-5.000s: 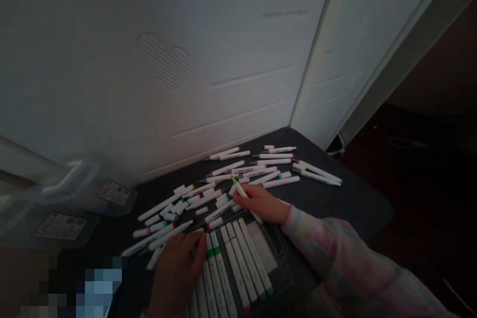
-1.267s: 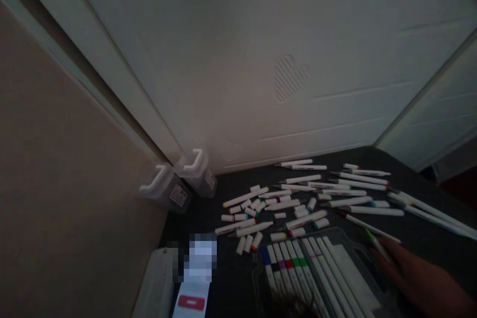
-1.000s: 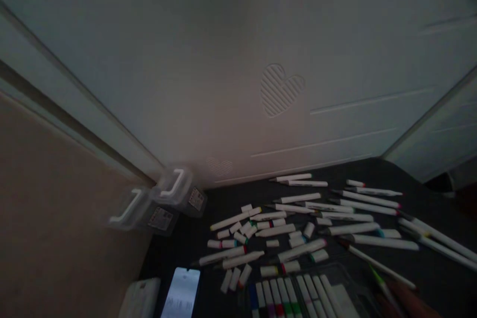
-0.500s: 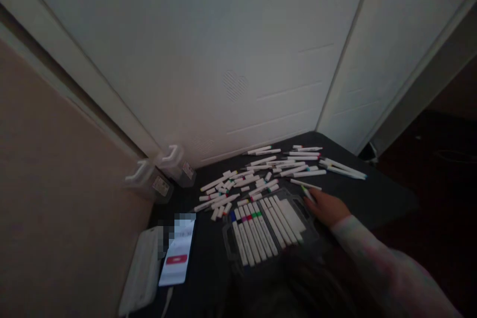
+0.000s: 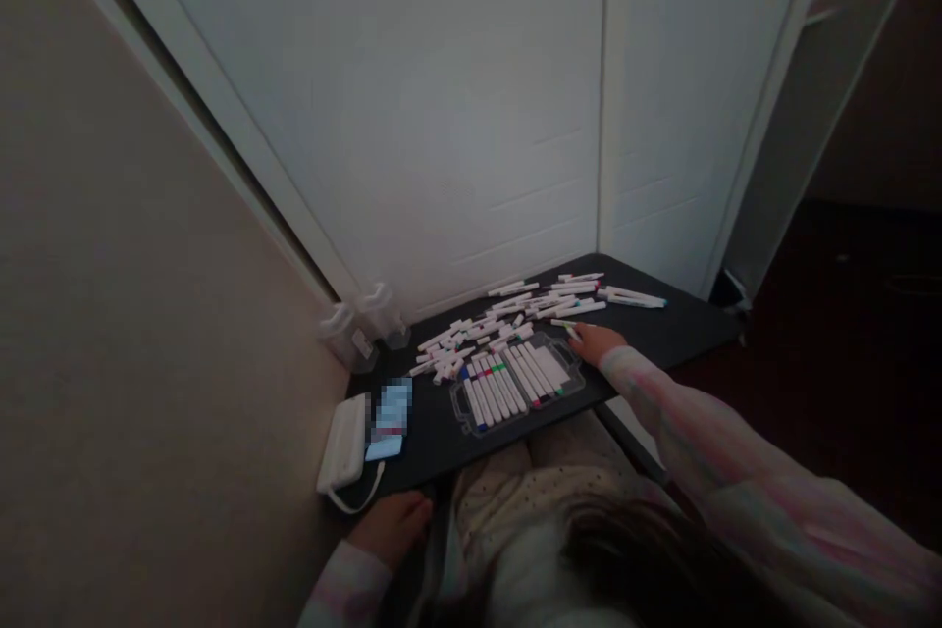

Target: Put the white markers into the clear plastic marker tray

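My right hand (image 5: 598, 343) is closed in a pinch on a white marker (image 5: 572, 333) with a green end, just past the right side of a clear plastic marker case (image 5: 465, 404). Inside the open case, white markers (image 5: 495, 392) lie side by side in two sections, several with coloured bands. A white block (image 5: 550, 368) fills part of the right section. Behind the case, many loose white markers and caps (image 5: 507, 322) are scattered. My left hand (image 5: 393, 522) is low by the table's front edge, fingers curled together, with nothing visible in them.
On the dark table (image 5: 434, 446), a lit phone (image 5: 390, 417) lies left of the case, beside a white power bank (image 5: 344, 442) with a cable (image 5: 360, 507). Two clear containers (image 5: 349, 339) stand at the back left. A white panel (image 5: 442, 118) rises behind the table.
The view has tilted and pulled back, so my left hand and lap now show. My right hand keeps the green-ended marker near the case's right side.
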The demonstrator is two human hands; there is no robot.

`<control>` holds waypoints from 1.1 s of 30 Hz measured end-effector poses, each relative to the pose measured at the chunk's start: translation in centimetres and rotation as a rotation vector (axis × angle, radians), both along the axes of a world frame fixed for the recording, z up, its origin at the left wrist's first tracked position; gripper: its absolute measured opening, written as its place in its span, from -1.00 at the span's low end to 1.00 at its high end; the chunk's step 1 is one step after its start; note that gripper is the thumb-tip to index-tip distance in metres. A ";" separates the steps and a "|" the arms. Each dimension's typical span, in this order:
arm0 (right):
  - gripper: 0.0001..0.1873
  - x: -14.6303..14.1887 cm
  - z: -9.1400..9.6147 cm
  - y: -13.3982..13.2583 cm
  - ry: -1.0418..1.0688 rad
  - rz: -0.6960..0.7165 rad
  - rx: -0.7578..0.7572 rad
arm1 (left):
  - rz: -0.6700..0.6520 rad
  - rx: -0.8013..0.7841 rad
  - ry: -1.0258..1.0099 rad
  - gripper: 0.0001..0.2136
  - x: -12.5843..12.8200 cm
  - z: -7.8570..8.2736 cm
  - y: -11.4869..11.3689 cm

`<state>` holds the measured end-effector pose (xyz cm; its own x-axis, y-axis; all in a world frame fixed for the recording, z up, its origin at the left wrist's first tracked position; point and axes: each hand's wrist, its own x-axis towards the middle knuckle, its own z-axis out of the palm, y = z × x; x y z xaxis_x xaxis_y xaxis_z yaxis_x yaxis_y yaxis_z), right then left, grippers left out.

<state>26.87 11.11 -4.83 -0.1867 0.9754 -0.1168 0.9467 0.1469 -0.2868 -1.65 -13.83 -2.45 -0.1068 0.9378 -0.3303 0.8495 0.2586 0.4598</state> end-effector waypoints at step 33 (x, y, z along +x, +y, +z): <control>-0.61 -0.1 -2.0 -0.5 -0.050 -0.046 0.049 | -0.255 0.543 0.392 -0.64 8.1 -5.2 9.5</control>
